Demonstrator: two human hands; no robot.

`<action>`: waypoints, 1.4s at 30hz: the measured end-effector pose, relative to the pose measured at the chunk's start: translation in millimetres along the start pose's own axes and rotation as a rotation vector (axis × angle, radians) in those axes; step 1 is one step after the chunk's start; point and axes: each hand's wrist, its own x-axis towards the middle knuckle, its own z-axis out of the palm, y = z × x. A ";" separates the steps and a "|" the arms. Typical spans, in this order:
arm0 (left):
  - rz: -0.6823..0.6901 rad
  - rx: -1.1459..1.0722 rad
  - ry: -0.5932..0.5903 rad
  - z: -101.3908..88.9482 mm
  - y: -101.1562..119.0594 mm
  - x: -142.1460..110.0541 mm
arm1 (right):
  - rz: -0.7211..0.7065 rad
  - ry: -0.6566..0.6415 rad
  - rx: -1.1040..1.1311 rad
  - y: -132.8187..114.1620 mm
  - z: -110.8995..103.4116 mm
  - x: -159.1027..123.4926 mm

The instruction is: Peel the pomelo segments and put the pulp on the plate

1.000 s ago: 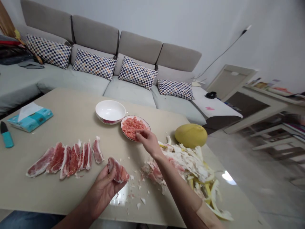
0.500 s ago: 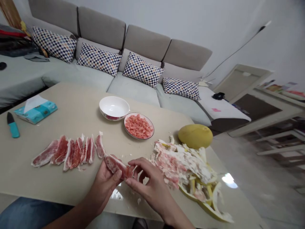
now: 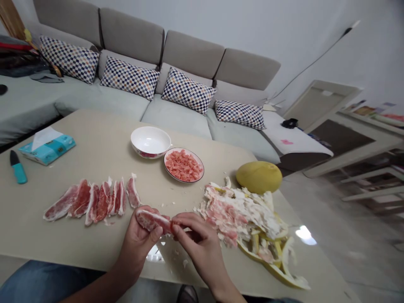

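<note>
A red pomelo segment (image 3: 153, 221) with white membrane along its edge lies in my left hand (image 3: 137, 242), thumb over it. The fingers of my right hand (image 3: 200, 242) pinch the right end of the same segment; the pinched bit is mostly hidden. Left of my hands, several pomelo segments (image 3: 102, 201) lie in a row on the table. Beyond the hands, a dark-rimmed plate (image 3: 202, 173) holds small pieces of pink pulp (image 3: 183, 165). To the right is a heap of torn membrane and peel (image 3: 243, 214).
A white bowl (image 3: 150, 139) touches or nearly touches the plate. One whole yellow pomelo (image 3: 259, 176) sits at the table's right edge. On the left lie a tissue pack (image 3: 49, 148) and a knife with a teal handle (image 3: 19, 172). A sofa (image 3: 176, 120) stands behind the table (image 3: 104, 126).
My right hand has come back from the plate of pulp to the segment and now pinches its end. The left hand keeps hold of the segment, turned slightly. The view has shifted a little.
</note>
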 end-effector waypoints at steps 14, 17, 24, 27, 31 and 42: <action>0.021 0.066 0.021 -1.2 -0.6 2.4 | 0.037 -0.058 0.045 4.2 2.7 6.3; 0.031 0.068 0.000 -1.9 -0.8 2.2 | 0.061 -0.055 0.074 2.5 2.2 7.0; 0.049 0.098 -0.002 0.2 0.9 0.8 | -0.029 0.031 0.026 4.2 6.3 3.4; 0.078 0.134 0.003 -0.1 0.0 0.6 | -0.060 0.107 0.008 5.5 10.2 2.4; 0.029 0.124 0.074 -2.1 -1.7 1.0 | 0.068 0.112 0.178 9.9 16.0 2.7; 0.076 0.178 0.071 -2.2 1.9 -0.8 | 0.278 -0.020 0.511 21.0 16.8 1.2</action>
